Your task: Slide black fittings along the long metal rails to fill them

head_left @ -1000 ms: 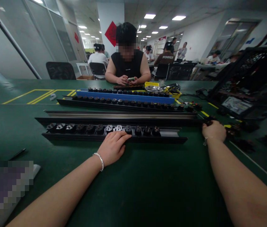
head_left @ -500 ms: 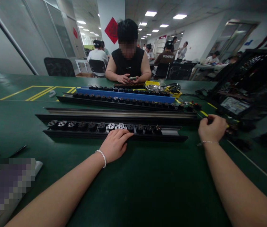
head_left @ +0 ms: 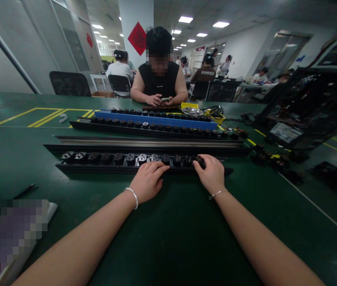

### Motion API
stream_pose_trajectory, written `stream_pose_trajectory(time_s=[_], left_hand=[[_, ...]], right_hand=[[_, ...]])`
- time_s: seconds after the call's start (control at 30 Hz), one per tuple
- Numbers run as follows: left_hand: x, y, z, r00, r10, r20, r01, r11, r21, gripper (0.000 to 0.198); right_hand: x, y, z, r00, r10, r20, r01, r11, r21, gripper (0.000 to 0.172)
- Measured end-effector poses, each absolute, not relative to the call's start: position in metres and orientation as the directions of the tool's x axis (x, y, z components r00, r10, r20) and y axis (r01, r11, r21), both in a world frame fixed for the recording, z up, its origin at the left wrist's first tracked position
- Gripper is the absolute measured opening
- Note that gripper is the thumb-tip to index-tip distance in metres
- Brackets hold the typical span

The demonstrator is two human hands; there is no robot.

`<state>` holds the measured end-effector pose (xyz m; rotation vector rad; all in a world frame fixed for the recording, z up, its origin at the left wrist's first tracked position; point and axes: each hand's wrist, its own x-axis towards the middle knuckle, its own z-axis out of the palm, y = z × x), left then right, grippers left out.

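A long black channel rail (head_left: pixel 97 171) lies across the green table in front of me. Several round black socket modules (head_left: pixel 118 159), some with shiny metal contacts, sit in a row inside it. My left hand (head_left: pixel 147 178) rests on the rail's near edge around its middle, fingers bent over the rim. At the right end of the row, my right hand (head_left: pixel 212 171) pinches a black socket module (head_left: pixel 200 162) between thumb and fingers. Whether that module is seated in the rail or just above it, I cannot tell.
Behind lie an empty-looking black rail (head_left: pixel 144 150), a filled black rail (head_left: pixel 121 126) and a blue rail (head_left: pixel 156 119). Loose dark modules (head_left: pixel 271 159) are at right, near an open black case (head_left: pixel 290 115). A person (head_left: pixel 159 75) sits opposite with a phone.
My right hand has swung left from beside the loose modules to the right end of the row. My left hand stays on the rail. The view has shifted slightly.
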<state>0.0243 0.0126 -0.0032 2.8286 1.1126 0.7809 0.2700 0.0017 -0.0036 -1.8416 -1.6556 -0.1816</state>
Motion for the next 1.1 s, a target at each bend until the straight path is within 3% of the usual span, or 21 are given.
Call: stream_pose_trajectory(time_s=[1.1], left_hand=[[0.022,0.014,-0.005,0.634,0.637,0.438,0.638,-0.751,0.169,0.049]], right_hand=[[0.287,0.002,-0.002,0.283,0.819,0.5,0.92,-0.084,-0.383,0.037]])
